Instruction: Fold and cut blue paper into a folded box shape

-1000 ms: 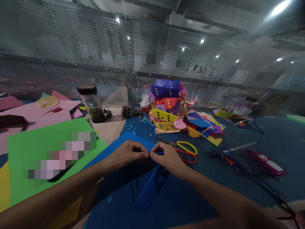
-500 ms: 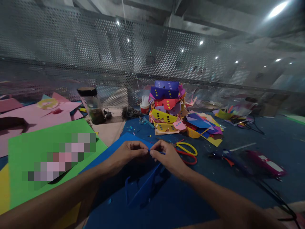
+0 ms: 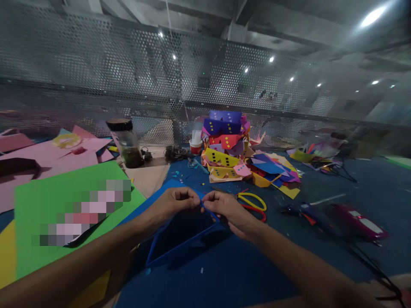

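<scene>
Just above the blue work surface, my left hand and my right hand meet with fingers pinched. Between their fingertips they grip a thin blue craft piece, paper or foam, which hangs in an open, angular loop toward me. What the pinched spot looks like is mostly hidden by the fingers. A flat blue sheet lies behind and beneath my left hand. Right beside my right hand are scissors with one yellow and one red handle loop.
A stack of colourful decorated paper bands stands at the back, with loose coloured sheets beside it. On the right lie a dark glue gun and a magenta tool. Left are a green sheet and a jar.
The hanging loop of the blue piece has swung left and opened wider. Both hands stay pinched together in nearly the same place, the right one turned slightly.
</scene>
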A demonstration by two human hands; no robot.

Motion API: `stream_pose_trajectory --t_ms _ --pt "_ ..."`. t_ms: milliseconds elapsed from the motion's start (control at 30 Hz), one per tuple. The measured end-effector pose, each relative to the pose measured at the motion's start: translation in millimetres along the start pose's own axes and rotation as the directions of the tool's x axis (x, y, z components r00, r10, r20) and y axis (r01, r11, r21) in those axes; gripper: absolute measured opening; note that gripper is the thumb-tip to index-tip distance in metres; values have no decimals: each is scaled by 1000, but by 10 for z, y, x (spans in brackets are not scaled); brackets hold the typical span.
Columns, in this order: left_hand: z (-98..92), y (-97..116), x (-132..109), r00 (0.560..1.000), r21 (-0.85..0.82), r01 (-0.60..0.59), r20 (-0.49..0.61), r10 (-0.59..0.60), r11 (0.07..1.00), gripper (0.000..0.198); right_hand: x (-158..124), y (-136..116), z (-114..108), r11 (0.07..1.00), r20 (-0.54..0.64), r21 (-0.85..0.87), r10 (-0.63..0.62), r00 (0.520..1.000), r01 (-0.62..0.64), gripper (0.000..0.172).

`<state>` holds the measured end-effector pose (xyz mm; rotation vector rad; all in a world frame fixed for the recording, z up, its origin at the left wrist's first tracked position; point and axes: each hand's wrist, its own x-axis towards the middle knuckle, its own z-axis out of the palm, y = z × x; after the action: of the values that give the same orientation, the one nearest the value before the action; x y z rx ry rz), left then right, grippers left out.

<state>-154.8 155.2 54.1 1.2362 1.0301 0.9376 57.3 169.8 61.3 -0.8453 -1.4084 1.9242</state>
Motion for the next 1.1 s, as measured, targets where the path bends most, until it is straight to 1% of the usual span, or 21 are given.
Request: stream_pose_trajectory --t_ms 167,233,333,400,433,467,500,533,567,600,633,700,733,767,833,900,1000,1100 --pt "-59 30 13 997 -23 64 43 -63 998 42 31 31 -58 997 10 65 -43 999 42 44" --pt "-108 70 6 998 -29 63 21 -62 998 43 37 35 -83 995 43 87 -55 998 51 43" --pt "-212 192 -35 996 -50 -17 -94 13 999 46 36 34 -110 993 88 107 -68 994 58 37" --pt "-273 310 -102 979 -30 -92 -188 84 995 43 37 32 -117 991 101 122 -63 993 51 34" --pt "-288 370 -148 961 9 -133 -244 131 991 40 38 31 -117 990 104 131 -59 993 45 33" --pt "-288 425 -200 918 201 -186 -312 243 962 38 42 31 -117 989 106 141 -55 993 39 33" --pt "-268 467 -256 880 407 -184 -338 334 895 36 46 31 -116 988 108 152 -51 993 34 34" --pt "-229 493 -312 838 561 -168 -351 417 811 33 52 32 -116 986 108 163 -49 993 31 34" --pt "-170 497 -361 801 662 -165 -342 491 731 30 57 34 -115 985 107 171 -45 993 26 35" --pt "-96 478 -402 776 724 -176 -315 547 667 27 61 37 -114 984 105 174 -42 994 23 36" --pt "-12 438 -430 773 755 -214 -258 580 620 25 65 41 -113 984 106 174 -38 994 19 37" --pt "155 312 -445 815 783 -289 -101 571 551 21 67 54 -112 985 104 171 -38 994 19 38" --pt "226 240 -434 833 809 -293 -45 552 509 19 67 63 -111 985 99 169 -42 994 24 38" --pt "282 172 -415 837 834 -284 -26 547 474 17 66 73 -111 985 91 168 -48 995 32 38" --pt "344 63 -367 842 860 -251 -32 538 444 15 66 96 -114 986 73 160 -58 996 45 38" --pt "354 5 -330 850 870 -218 -53 524 442 13 71 118 -118 989 67 135 -64 996 54 39" --pt "334 -15 -315 858 889 -191 -56 511 417 12 84 134 -117 994 37 76 -82 996 79 40" --pt "319 -12 -328 840 916 -187 -38 541 355 15 96 127 -106 991 -10 12 -133 991 133 40"
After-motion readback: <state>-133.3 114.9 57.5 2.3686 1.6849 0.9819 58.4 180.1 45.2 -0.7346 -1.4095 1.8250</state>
